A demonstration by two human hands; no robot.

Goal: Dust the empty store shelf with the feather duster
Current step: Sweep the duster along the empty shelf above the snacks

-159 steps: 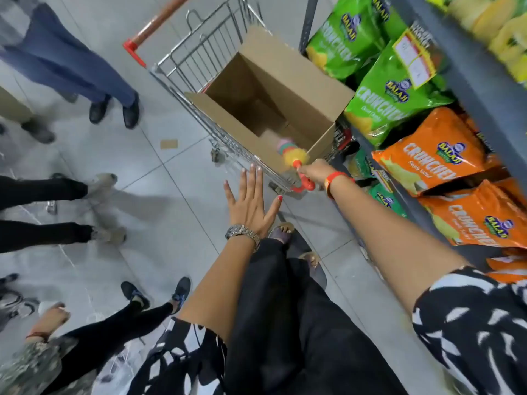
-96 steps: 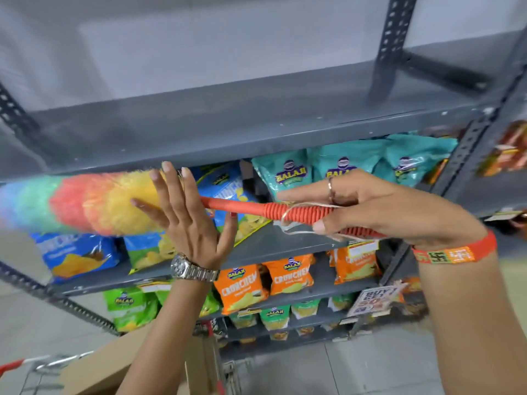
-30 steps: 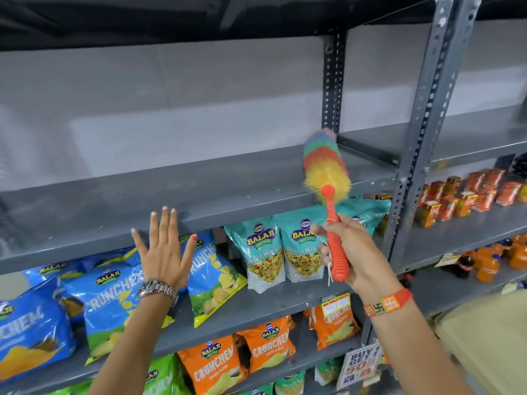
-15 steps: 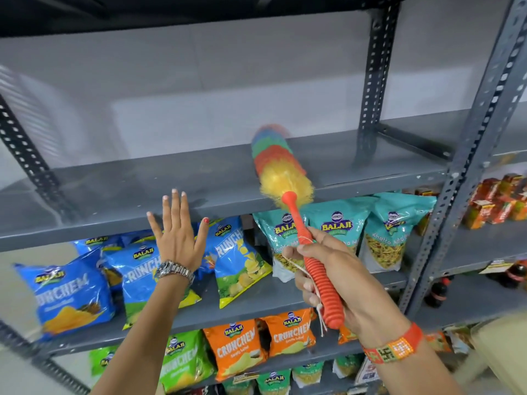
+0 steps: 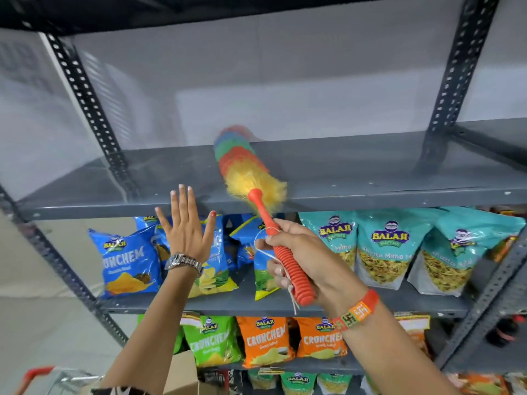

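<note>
Shelf (image 5: 356, 172): we see a grey metal board bare of goods, running across the middle of the frame between slotted uprights; its front edge sits just above our hands.
Left upright (image 5: 85, 95): a perforated grey post slanting down from the upper left of the frame to the shelf's back corner.
Blue packs (image 5: 128, 263): snack bags standing on the board below, at the left of the frame, partly hidden behind our left hand.
Left hand (image 5: 186, 232): we hold it up flat at centre left, palm away from us, fingers spread and straight, gripping nothing; the fingertips reach the shelf's front edge, though we cannot tell whether they touch it. A metal watch (image 5: 184, 262) circles the wrist.
Feather duster (image 5: 245, 166): its fluffy head, banded blue, green, red and yellow, lies on the shelf at centre frame, the yellow end overhanging the front edge; the tip is blurred. The ribbed orange handle slants down to the right.
Right hand (image 5: 305, 258): our fingers are curled tight round the duster's handle at centre right; a white cord dangles from the handle, and an orange band (image 5: 356, 312) wraps the wrist.
Teal packs (image 5: 393, 246): bags on the lower board at the right of the frame.
</note>
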